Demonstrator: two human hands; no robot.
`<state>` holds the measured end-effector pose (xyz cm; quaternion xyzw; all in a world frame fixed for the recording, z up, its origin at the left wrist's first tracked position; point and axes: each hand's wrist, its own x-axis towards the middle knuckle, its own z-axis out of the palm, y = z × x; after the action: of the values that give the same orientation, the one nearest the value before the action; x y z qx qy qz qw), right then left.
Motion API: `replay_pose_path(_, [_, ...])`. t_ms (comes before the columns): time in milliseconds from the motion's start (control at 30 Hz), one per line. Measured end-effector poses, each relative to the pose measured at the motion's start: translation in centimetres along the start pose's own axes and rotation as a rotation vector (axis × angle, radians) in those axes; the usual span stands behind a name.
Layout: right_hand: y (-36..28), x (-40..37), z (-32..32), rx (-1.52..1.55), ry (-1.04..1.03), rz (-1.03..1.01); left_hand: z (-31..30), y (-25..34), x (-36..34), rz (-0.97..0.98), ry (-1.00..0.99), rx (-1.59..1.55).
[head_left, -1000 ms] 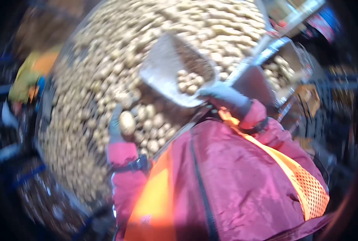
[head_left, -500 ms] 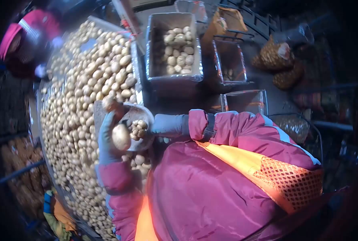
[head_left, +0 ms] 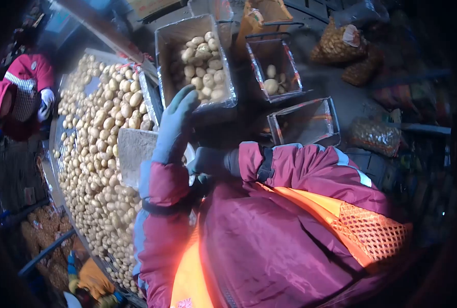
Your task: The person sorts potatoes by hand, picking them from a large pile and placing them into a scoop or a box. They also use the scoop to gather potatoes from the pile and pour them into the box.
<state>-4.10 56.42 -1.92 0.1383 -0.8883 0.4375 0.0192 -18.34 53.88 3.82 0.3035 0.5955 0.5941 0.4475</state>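
My left hand [head_left: 175, 115], in a grey-blue glove, stretches past the edge of the potato heap towards a foil-edged bin [head_left: 223, 105]. Its fingers extend, and no potato shows in them. Lower down, my gloved right hand [head_left: 208, 161] curls at the rim of a pale bowl [head_left: 189, 154]. My left forearm hides most of that bowl, and its contents are out of sight. Beside the bowl, a flat grey panel [head_left: 136, 154] lies against the heap. Loose potatoes [head_left: 102, 133] cover the large sorting table to the left.
Potatoes [head_left: 208, 66] partly fill the large bin. A smaller bin [head_left: 274, 69] holds a few potatoes, and another bin [head_left: 305, 123] stands nearer. Filled mesh sacks [head_left: 338, 43] rest at the upper right. A person in pink [head_left: 25, 97] works across the table.
My left hand has moved up from over the bowl, and the potatoes it had are gone from it. The view has turned. More potatoes show in the smaller bin.
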Motion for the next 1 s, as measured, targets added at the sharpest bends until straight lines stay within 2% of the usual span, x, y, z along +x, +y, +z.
replay_pose_path(67, [1.2, 1.7, 5.2, 1.149, 0.140, 0.815, -4.7, -1.7, -3.2, 0.155, -0.056, 0.415])
replay_pose_path(100, [1.2, 2.2, 5.5, 0.937, 0.098, 0.821, -4.3, 0.8, -5.7, -0.210, 0.128, -0.225])
replay_pose_path(133, [1.2, 2.8, 5.2, 0.728, 0.046, 0.806, -5.0, 1.0, -7.6, -0.202, 0.190, -0.223])
replay_pose_path(167, [-0.3, 2.8, 3.5, 0.811, 0.019, 0.677, -6.1, 1.0, -10.3, -0.232, 0.292, -0.273])
replay_pose_path(200, [-0.8, 2.9, 4.0, 1.012, -0.088, 0.984, -7.5, 0.9, -13.5, -0.255, 0.412, -0.326])
replay_pose_path(233, [-3.0, 4.5, 1.4, 0.734, -0.248, 0.951, -8.8, 0.0, -17.2, -0.227, 0.468, -0.316])
replay_pose_path(267, [-4.1, 4.5, 2.1, 0.880, -0.198, 1.009, -9.2, -0.2, -21.0, -0.203, 0.614, -0.387])
replay_pose_path(300, [-3.7, 5.2, 2.4, 0.831, -0.303, 1.009, -9.5, -0.9, -24.7, -0.184, 0.738, -0.417])
replay_pose_path(333, [-4.5, 5.5, 2.9, 1.037, -0.231, 1.040, -9.5, -1.6, -29.0, -0.157, 0.867, -0.446])
replay_pose_path(400, [-5.2, 6.3, 3.5, 1.086, -0.281, 1.041, -7.6, -2.5, -37.4, -0.140, 1.128, -0.399])
replay_pose_path(467, [-8.2, 7.0, 3.2, 0.993, -0.332, 0.953, -4.3, -4.8, -46.4, -0.099, 1.467, -0.358])
replay_pose_path(500, [-7.0, 6.7, 4.2, 1.004, -0.307, 0.880, -1.8, -6.8, -49.9, -0.107, 1.617, -0.293])
replay_pose_path(533, [-6.8, 6.9, 6.1, 1.019, -0.276, 0.820, 0.2, -8.7, -53.8, -0.195, 1.763, -0.177])
replay_pose_path(567, [-9.9, 7.6, 5.9, 1.046, -0.279, 0.703, 2.1, -10.7, -57.9, -0.297, 1.895, -0.061])
replay_pose_path(600, [-10.8, 8.3, 6.6, 1.031, -0.329, 0.693, 4.1, -13.4, -62.2, -0.506, 1.950, 0.100])
replay_pose_path(633, [-11.4, 9.0, 7.3, 0.978, -0.359, 0.732, 6.2, -12.0, -63.1, -0.474, 2.015, 0.067])
replay_pose_path(667, [-11.6, 9.8, 8.1, 0.924, -0.378, 0.773, 7.3, -16.2, -67.4, -0.719, 1.965, 0.469])
replay_pose_path(700, [-11.0, 10.6, 9.4, 0.816, -0.401, 0.659, 7.7, -17.8, -68.9, -0.844, 1.984, 0.485])
replay_pose_path(733, [-9.5, 10.8, 9.9, 0.806, -0.425, 0.648, 9.0, -18.3, -69.4, -0.964, 2.002, 0.506])
replay_pose_path(767, [-7.8, 11.1, 11.1, 0.705, -0.464, 0.418, 8.9, -18.4, -69.2, -1.044, 2.022, 0.382])
replay_pose_path(800, [-7.2, 11.6, 12.0, 0.606, -0.493, 0.187, 8.6, -19.5, -69.1, -1.001, 2.040, 0.380])
replay_pose_path(833, [-10.3, 11.7, 11.1, 0.767, -0.532, 0.597, 8.0, -20.7, -68.0, -0.914, 2.061, 0.450])
replay_pose_path(933, [-13.1, 12.2, 10.7, 0.802, -0.553, 0.682, 3.5, -19.6, -61.9, -0.683, 1.985, 0.746])
replay_pose_path(967, [-10.9, 11.0, 11.2, 0.660, -0.514, 0.320, 2.5, -18.8, -59.6, -0.633, 1.931, 0.898])
replay_pose_path(1000, [-11.5, 10.8, 11.3, 0.647, -0.491, 0.330, 0.4, -17.8, -58.0, -0.585, 1.860, 1.053])
